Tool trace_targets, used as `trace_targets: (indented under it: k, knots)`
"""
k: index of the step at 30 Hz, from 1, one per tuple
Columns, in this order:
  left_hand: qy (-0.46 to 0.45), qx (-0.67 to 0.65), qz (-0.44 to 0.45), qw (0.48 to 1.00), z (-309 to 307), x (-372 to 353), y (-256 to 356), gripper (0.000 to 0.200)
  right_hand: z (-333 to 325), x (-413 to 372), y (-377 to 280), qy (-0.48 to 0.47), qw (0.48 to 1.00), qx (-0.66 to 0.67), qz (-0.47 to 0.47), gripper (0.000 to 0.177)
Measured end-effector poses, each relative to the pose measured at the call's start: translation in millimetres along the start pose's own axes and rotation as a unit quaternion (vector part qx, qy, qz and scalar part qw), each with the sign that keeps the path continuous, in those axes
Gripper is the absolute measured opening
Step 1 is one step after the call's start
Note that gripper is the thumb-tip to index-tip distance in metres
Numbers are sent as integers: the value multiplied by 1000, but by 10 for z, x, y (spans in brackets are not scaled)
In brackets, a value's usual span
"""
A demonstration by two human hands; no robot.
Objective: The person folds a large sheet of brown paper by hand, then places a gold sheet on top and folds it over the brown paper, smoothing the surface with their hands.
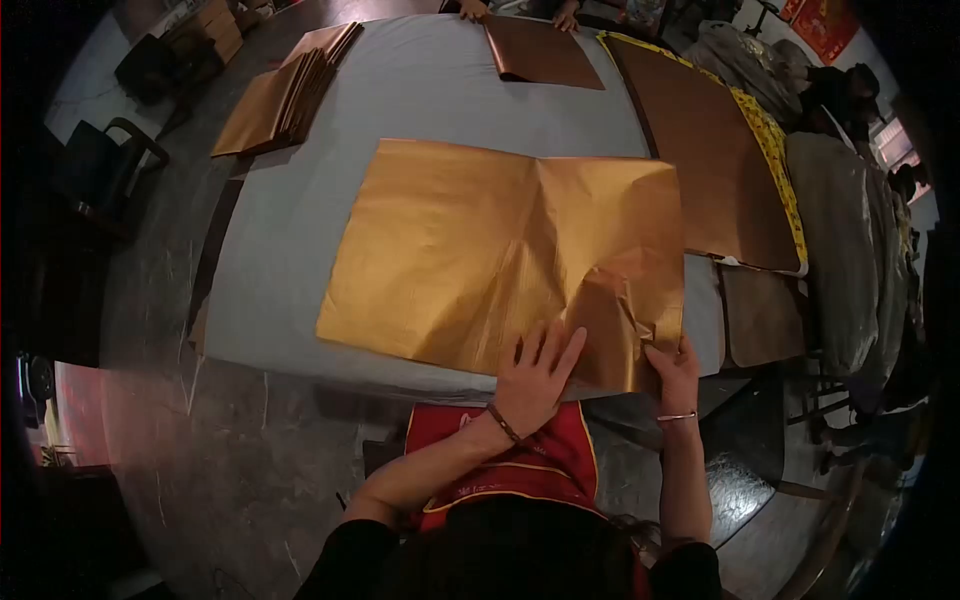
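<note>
A large sheet of shiny gold paper lies over the near half of the covered table, creased down its middle and crumpled toward its near right corner. My left hand rests on the sheet's near edge, fingers spread over the paper. At the near right corner, my right hand pinches the sheet's edge, thumb on top and fingers partly behind it. A dark bracelet circles my left wrist, and a light bangle sits on the right one.
A stack of folded gold sheets lies at the table's far left. Flat brown sheets on yellow wrapping lie at the right. Across the table, another person's hands touch a folded sheet. Plastic-covered bundles stand right; a chair stands left.
</note>
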State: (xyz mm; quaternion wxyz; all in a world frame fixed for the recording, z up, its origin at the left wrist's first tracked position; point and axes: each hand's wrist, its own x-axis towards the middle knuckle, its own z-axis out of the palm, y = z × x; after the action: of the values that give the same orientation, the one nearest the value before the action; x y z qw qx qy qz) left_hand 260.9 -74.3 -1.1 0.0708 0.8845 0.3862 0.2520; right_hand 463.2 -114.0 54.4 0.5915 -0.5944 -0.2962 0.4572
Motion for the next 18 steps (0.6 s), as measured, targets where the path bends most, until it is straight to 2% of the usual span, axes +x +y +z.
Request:
trace_targets:
  k: [3,5,6,8,11,13,14,15,16,17,18]
  knots:
    - [-9,-3,-10,1000,47,-108,69,79,-36,-95,43,16,999,45,10,36]
    - [63,-71,-5,995,46,-143,158,75,-59,-140,19,24,999,36,30,38]
    - [67,-58,4,996,48,-141,168,71,-71,-172,50,22,999,37,31,38]
    - [57,-61,-2,996,57,-130,145,69,-74,-224,89,30,995,90,18,41]
    - [68,-71,-12,995,97,-138,109,63,-62,-353,69,44,995,87,16,42]
    - [84,-108,-10,991,6,-126,64,58,-10,-490,-22,42,994,103,10,39]
    - [59,-155,-31,986,-69,-147,69,56,-8,-553,-68,41,992,119,3,36]
    - [61,-155,-33,985,-152,-160,43,56,-82,-570,-114,-18,934,-280,-221,37]
    - [36,-222,-42,974,-223,-180,-5,56,-221,-574,-71,-83,984,-9,-158,37]
    - [10,-286,-50,957,-308,-189,-64,57,-374,-525,3,-142,951,264,-80,39]
    - [41,-303,-32,952,-438,-183,-118,59,-503,-409,33,-154,963,200,-99,39]
